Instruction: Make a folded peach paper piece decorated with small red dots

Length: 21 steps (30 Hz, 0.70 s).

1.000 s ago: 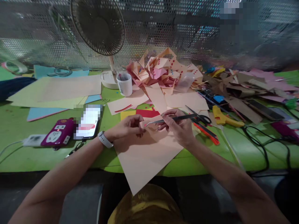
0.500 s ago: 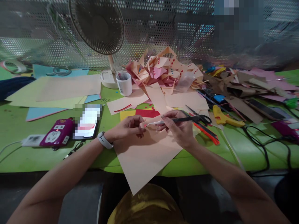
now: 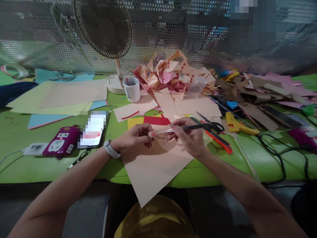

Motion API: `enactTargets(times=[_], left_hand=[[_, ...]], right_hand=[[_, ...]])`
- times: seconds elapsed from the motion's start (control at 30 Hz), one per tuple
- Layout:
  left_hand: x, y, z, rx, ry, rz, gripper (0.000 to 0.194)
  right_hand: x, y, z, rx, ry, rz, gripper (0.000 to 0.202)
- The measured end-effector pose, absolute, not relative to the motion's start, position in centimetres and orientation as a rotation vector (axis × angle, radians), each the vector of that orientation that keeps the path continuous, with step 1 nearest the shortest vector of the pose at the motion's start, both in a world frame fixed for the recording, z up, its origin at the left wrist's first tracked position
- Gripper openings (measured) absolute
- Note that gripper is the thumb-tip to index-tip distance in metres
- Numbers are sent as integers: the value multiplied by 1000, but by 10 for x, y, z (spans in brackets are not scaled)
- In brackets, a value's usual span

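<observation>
My left hand (image 3: 138, 136) is closed in a pinch on a small strip of peach paper (image 3: 160, 128). My right hand (image 3: 189, 138) grips a pair of tweezers (image 3: 162, 131) with a pale, bent tip and a dark handle end. A tiny red piece (image 3: 154, 134) shows at the tweezers' tip, against the strip by my left fingertips. Beneath both hands lies a large peach sheet (image 3: 156, 168), one corner reaching past the table edge. Red paper (image 3: 156, 120) and yellow paper (image 3: 133, 123) lie just behind the hands, with small red bits nearby.
Right of my hand are black-handled scissors (image 3: 215, 126), an orange cutter (image 3: 220, 142) and a yellow glue gun (image 3: 239, 125). To the left lie a phone (image 3: 94, 129) and a purple power strip (image 3: 60, 141). Behind stand a white cup (image 3: 132, 90), a fan (image 3: 104, 28) and piled paper pieces (image 3: 173, 74).
Almost nothing differs. The tweezers' tip and the right fingers have shifted very slightly near the strip; the left hand stays in place.
</observation>
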<state>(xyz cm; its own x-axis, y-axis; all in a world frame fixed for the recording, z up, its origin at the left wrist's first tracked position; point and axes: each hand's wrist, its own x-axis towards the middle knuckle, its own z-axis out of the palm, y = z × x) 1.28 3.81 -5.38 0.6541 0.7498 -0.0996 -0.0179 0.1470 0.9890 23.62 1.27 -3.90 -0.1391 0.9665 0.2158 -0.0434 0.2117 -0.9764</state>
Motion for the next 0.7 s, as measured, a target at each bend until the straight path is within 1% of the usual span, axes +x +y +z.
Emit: enactTargets(times=[0.17,0.3,0.7], left_hand=[[11,38,-50,1376,720,619,24],[11,38,-47,1381,739,627,23],[12,36,-47,1423,750,630,29]], right_hand=[[238,13,-44,-944,-1373,1191,31],[238,13,-45,-964,-1370,1197,33],[238,12,-43,-975,-1371,1197,32]])
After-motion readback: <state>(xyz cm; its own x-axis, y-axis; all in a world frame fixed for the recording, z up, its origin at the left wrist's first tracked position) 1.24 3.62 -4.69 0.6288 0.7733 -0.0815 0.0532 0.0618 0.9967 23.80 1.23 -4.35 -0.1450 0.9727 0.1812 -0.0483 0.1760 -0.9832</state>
